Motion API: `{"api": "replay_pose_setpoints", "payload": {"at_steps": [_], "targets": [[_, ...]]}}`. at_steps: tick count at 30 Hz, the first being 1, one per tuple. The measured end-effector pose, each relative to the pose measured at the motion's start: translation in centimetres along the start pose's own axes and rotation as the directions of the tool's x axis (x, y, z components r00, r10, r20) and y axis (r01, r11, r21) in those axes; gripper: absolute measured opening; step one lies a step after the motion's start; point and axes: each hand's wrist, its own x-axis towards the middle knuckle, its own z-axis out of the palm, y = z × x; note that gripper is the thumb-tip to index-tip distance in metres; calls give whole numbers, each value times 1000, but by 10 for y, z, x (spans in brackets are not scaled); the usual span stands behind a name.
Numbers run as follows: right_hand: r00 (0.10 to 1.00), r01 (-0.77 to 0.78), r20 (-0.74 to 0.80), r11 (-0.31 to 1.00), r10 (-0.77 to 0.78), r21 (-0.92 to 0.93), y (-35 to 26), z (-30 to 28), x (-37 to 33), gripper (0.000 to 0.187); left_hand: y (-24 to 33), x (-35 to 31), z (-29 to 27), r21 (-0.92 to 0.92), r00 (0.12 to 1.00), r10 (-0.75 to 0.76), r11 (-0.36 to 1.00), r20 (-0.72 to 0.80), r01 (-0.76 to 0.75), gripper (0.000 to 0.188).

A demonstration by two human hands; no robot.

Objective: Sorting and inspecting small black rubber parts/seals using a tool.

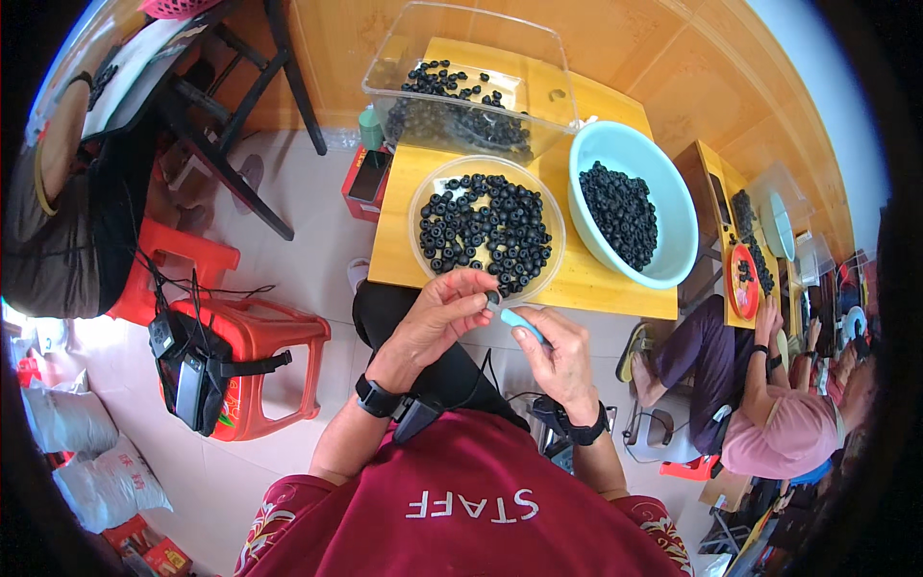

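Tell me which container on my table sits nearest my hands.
The round, shallow clear tray, just beyond your left hand; the blue basin stands to its right, and the rectangular clear bin behind it.

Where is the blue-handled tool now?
In the head view, the blue-handled tool is in the right hand, its tip by the left hand, below the round clear tray in frame.

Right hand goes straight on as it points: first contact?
Likely the small dark piece in the left hand, met by the blue-handled tool in the right hand; whether they touch is unclear.
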Motion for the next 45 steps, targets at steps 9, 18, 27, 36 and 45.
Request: {"api": "replay_pose_setpoints", "payload": {"at_steps": [9, 18, 27, 36, 45], "targets": [[1000, 18, -6, 998, -19, -55, -2, -2, -2, 14, -5, -1, -2, -39, 999, -6, 999, 31, 7, 16], [999, 46, -9, 997, -47, -65, 1, -4, -2, 15, -6, 0, -1, -32, 999, -16, 999, 29, 17, 15], [998, 58, -7, 997, -58, -42, 8, -1, -2, 16, -5, -1, 0, -28, 999, 4, 1000, 41, -3, 10], [982, 159, -99, 987, -160, -18, 31, 11, 1, 16, 8, -11, 12, 26, 996, 33, 999, 86, -35, 10], [964, -214, -126, 965, 234, 153, 32, -5, -4, 21, 6, -14, 15, 54, 998, 56, 997, 42, -58, 12]]}}
